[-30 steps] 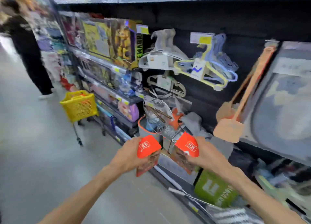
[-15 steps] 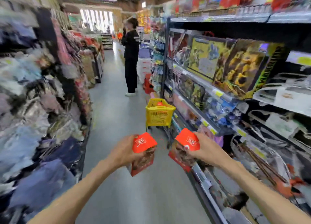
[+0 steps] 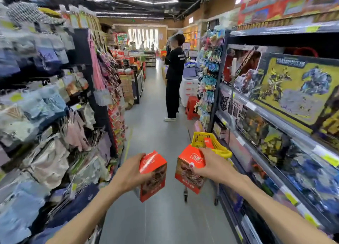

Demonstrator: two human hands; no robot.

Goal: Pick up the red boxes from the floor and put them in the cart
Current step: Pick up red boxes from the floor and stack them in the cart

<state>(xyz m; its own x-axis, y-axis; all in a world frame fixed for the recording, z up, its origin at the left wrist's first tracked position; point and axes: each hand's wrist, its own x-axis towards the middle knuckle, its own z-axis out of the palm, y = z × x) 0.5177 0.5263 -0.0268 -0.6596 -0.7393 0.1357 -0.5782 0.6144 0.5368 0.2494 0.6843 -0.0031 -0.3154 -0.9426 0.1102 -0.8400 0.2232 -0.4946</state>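
Two red gable-topped cardboard boxes carried toward the yellow plastic mesh cart (image 3: 221,149), which stands just ahead by the right-hand toy shelf (image 3: 275,119).

The left hand (image 3: 131,174) has its fingers wrapped round the left red box (image 3: 153,176); the right hand (image 3: 211,165) clamps the right red box (image 3: 189,167) from its side. Glossy printed card and one-handed grips could let a box slip, likely on release over the cart's rim. The narrow aisle leaves elbows close to hanging soft packets (image 3: 55,152), and the wheeled cart may roll if bumped.
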